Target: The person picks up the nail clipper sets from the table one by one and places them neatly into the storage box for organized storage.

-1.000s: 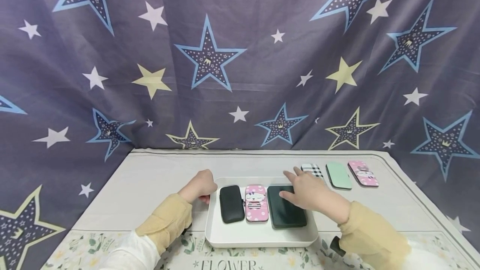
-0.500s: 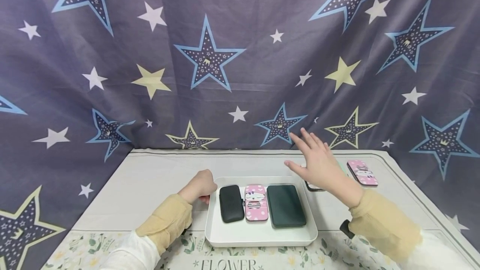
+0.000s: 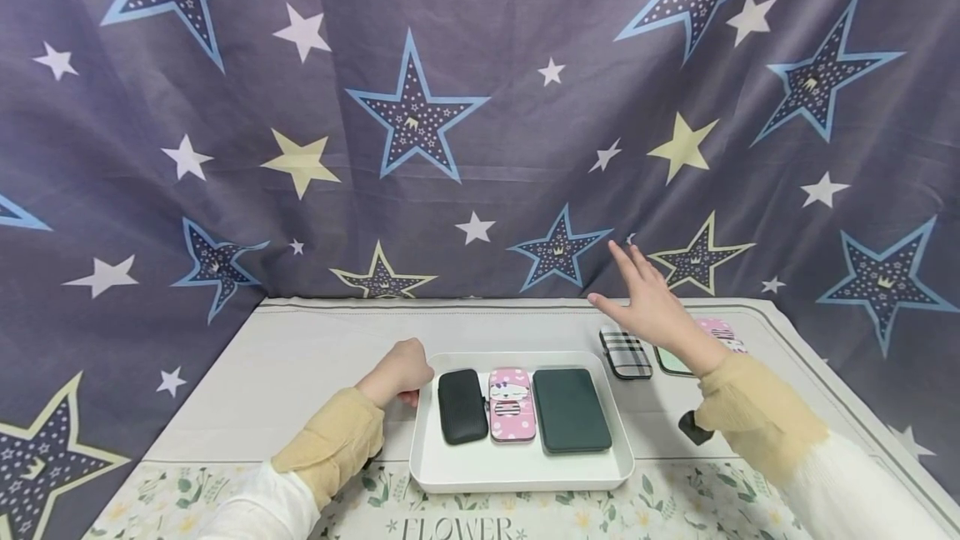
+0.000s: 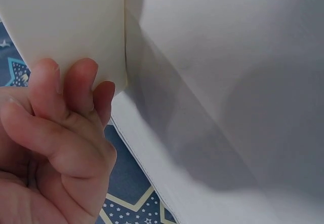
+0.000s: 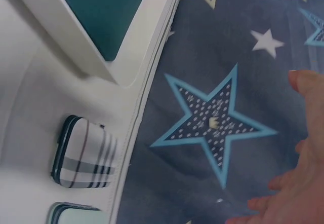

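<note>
My left hand [image 3: 402, 372] is at the left rim of a white tray [image 3: 517, 473]; the left wrist view shows curled fingertips [image 4: 81, 74] against its outer wall. In the tray lie a black ribbed case [image 3: 462, 407], a pink case with a cat picture [image 3: 512, 405] and a dark green flat case [image 3: 572, 409]. My right hand [image 3: 651, 311] is raised beyond the tray's far right corner, fingers spread and holding nothing. Near it on the table are a plaid case [image 3: 627, 354], a mint green case [image 3: 672, 363] and another pink case [image 3: 718, 330], both partly hidden by the right hand and wrist.
A pale tablecloth [image 3: 315, 336] covers the table, with a printed floral band [image 3: 172, 494] along the front. Close behind the table's back edge hangs a grey-blue star-patterned curtain [image 3: 465, 148].
My right hand has lifted off the dark green case and moved up and right, past the plaid case. The left hand stays at the tray's rim; the tray's contents look unmoved.
</note>
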`<state>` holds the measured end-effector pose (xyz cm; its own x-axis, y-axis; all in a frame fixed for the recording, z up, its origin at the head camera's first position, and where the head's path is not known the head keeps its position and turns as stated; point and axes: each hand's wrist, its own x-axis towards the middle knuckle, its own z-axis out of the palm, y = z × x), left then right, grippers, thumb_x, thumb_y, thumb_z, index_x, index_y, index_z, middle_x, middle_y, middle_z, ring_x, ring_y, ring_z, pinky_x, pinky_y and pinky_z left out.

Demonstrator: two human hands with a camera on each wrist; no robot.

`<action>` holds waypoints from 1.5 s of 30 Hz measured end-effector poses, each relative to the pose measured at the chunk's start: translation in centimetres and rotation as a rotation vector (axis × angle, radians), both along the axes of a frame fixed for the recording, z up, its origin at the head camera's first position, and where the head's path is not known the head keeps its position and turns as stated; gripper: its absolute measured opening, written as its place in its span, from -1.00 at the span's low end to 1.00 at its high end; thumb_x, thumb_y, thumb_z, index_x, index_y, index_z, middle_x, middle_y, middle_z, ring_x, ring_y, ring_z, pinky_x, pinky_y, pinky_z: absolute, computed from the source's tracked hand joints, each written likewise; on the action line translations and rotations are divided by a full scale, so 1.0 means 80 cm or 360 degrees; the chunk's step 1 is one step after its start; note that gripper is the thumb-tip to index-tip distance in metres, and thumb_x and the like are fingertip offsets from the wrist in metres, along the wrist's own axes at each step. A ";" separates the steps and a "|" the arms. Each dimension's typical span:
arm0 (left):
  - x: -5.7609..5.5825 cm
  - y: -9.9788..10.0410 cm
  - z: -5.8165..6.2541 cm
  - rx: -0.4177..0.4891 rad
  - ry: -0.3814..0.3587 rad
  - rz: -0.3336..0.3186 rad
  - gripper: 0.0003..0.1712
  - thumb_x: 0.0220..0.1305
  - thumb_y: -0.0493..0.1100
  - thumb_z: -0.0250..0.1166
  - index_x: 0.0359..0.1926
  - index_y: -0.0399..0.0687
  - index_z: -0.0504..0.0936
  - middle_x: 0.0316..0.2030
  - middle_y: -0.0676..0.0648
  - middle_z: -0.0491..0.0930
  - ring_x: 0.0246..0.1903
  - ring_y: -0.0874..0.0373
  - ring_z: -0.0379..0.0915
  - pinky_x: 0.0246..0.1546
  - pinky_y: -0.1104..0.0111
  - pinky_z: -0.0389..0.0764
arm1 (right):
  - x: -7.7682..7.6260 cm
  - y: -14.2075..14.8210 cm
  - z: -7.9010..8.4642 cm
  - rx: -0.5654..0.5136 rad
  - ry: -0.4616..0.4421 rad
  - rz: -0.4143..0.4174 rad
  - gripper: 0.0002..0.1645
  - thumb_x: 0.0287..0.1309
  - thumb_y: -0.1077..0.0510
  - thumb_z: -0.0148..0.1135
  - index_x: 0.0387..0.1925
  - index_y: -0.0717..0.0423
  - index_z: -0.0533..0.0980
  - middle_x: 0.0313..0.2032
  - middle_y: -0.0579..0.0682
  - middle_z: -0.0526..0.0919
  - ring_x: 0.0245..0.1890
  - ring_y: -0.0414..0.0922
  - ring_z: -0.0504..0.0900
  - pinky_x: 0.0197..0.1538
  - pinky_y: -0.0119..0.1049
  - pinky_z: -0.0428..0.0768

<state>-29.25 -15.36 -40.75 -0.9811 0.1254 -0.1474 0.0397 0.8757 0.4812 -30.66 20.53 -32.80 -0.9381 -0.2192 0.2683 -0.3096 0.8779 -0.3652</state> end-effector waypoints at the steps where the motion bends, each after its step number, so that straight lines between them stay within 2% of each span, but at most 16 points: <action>1: 0.000 0.000 0.000 0.0001 0.0002 0.0000 -0.74 0.03 -0.40 0.02 -0.73 -0.28 0.47 -0.98 0.03 0.32 -0.99 0.30 0.21 -0.92 0.53 0.36 | -0.004 0.002 -0.002 -0.0017 -0.0028 -0.0006 0.08 0.15 -0.37 0.04 0.48 -0.13 -0.26 0.44 0.33 -0.25 0.35 0.47 -0.14 0.22 0.48 0.02; 6: 0.000 0.000 0.000 0.0005 0.0000 0.0004 -0.74 0.03 -0.40 0.02 -0.73 -0.28 0.46 -0.98 0.03 0.32 -0.99 0.30 0.21 -0.93 0.54 0.35 | -0.020 0.012 -0.016 -0.0037 -0.0133 -0.0053 0.10 0.18 -0.36 0.02 0.48 -0.02 -0.28 0.41 0.42 -0.27 0.32 0.53 -0.18 0.22 0.50 -0.03; 11: 0.000 0.000 0.000 -0.0006 0.0001 0.0004 -0.75 0.03 -0.39 0.04 -0.73 -0.26 0.46 -0.98 0.03 0.32 -0.98 0.30 0.21 -0.93 0.55 0.33 | -0.032 0.019 -0.032 -0.0037 -0.0183 -0.0116 0.08 0.20 -0.28 0.05 0.46 0.13 -0.23 0.37 0.50 -0.15 0.29 0.55 -0.09 0.25 0.45 0.00; 14: -0.001 0.000 -0.001 -0.0012 0.0012 0.0005 -0.76 0.03 -0.39 0.05 -0.72 -0.26 0.46 -0.97 0.03 0.32 -0.98 0.30 0.22 -0.93 0.55 0.33 | -0.038 0.021 -0.043 -0.0023 -0.0211 -0.0142 0.05 0.21 -0.23 0.05 0.43 0.27 -0.15 0.33 0.54 -0.02 0.28 0.51 0.03 0.28 0.36 0.09; 18: 0.000 -0.001 0.000 0.0000 0.0013 0.0003 -0.76 0.03 -0.39 0.05 -0.72 -0.26 0.46 -0.97 0.02 0.34 -0.98 0.29 0.23 -0.92 0.53 0.35 | -0.044 0.021 -0.053 0.0018 -0.0325 -0.0188 0.02 0.22 -0.22 0.02 0.38 0.41 -0.09 0.28 0.57 0.08 0.25 0.48 0.13 0.26 0.29 0.21; 22: 0.001 -0.001 0.001 0.0012 0.0010 -0.0001 -0.75 0.04 -0.39 0.05 -0.72 -0.26 0.46 -0.96 0.01 0.34 -0.98 0.29 0.23 -0.91 0.52 0.37 | -0.049 0.021 -0.062 0.0101 -0.0422 -0.0232 0.00 0.24 -0.20 -0.02 0.33 0.53 -0.04 0.25 0.59 0.13 0.25 0.45 0.14 0.28 0.24 0.23; 24: 0.002 -0.001 0.001 0.0009 0.0005 0.0004 -0.75 0.03 -0.39 0.05 -0.73 -0.25 0.46 -0.97 0.02 0.34 -0.98 0.29 0.23 -0.92 0.53 0.36 | -0.051 0.021 -0.067 0.0174 -0.0455 -0.0248 -0.04 0.25 -0.17 -0.02 0.27 0.60 0.04 0.21 0.59 0.19 0.23 0.44 0.20 0.26 0.21 0.28; 26: 0.002 0.000 0.001 0.0003 0.0003 0.0005 -0.75 0.03 -0.39 0.05 -0.73 -0.25 0.46 -0.97 0.03 0.33 -0.98 0.29 0.22 -0.92 0.54 0.34 | -0.052 0.020 -0.073 0.0234 -0.0491 -0.0270 -0.12 0.25 -0.13 0.00 0.18 0.64 0.18 0.13 0.57 0.32 0.14 0.39 0.35 0.20 0.15 0.39; 29: 0.002 0.000 0.002 0.0001 0.0012 0.0002 -0.75 0.03 -0.39 0.04 -0.74 -0.25 0.46 -0.97 0.03 0.32 -0.98 0.30 0.21 -0.93 0.56 0.31 | -0.050 0.018 -0.079 0.0306 -0.0521 -0.0307 -0.31 0.21 -0.05 0.05 -0.05 0.63 0.40 -0.13 0.47 0.53 -0.18 0.22 0.56 -0.02 0.04 0.56; 32: 0.003 0.000 0.002 0.0007 0.0009 0.0005 -0.75 0.03 -0.40 0.04 -0.73 -0.25 0.46 -0.97 0.03 0.32 -0.98 0.30 0.21 -0.93 0.56 0.30 | -0.047 0.016 -0.082 0.0310 -0.0520 -0.0341 -0.50 0.15 0.05 0.10 -0.27 0.55 0.50 -0.40 0.28 0.57 -0.44 0.03 0.51 -0.25 -0.09 0.61; 36: 0.002 0.000 0.001 0.0015 0.0001 0.0014 -0.77 0.02 -0.40 0.04 -0.71 -0.27 0.47 -0.97 0.02 0.32 -0.98 0.30 0.21 -0.93 0.56 0.31 | -0.049 0.017 -0.088 0.0292 -0.0548 -0.0390 -0.61 0.09 0.14 0.12 -0.34 0.51 0.51 -0.50 0.20 0.55 -0.49 0.00 0.49 -0.34 -0.15 0.59; 41: -0.001 0.000 -0.002 0.0017 -0.0002 0.0016 -0.78 0.01 -0.40 0.03 -0.71 -0.28 0.47 -0.98 0.02 0.31 -0.99 0.29 0.21 -0.94 0.54 0.32 | -0.065 0.026 -0.108 0.0351 -0.0554 -0.0425 -0.53 0.02 0.15 0.09 -0.23 0.58 0.47 -0.47 0.24 0.55 -0.47 0.03 0.50 -0.33 -0.17 0.58; 45: -0.001 0.000 -0.003 0.0020 -0.0004 0.0018 -0.77 0.01 -0.40 0.03 -0.72 -0.27 0.47 -0.98 0.03 0.32 -0.99 0.29 0.21 -0.93 0.55 0.32 | -0.059 0.022 -0.107 0.0310 -0.0552 -0.0422 -0.60 0.04 0.13 0.07 -0.37 0.50 0.51 -0.50 0.21 0.54 -0.50 0.01 0.48 -0.36 -0.18 0.57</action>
<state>-29.37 -15.38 -40.99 -0.9821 0.1163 -0.1481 0.0288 0.8700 0.4923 -35.38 22.31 -41.37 -0.9954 0.0244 -0.0929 0.0451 0.9726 -0.2281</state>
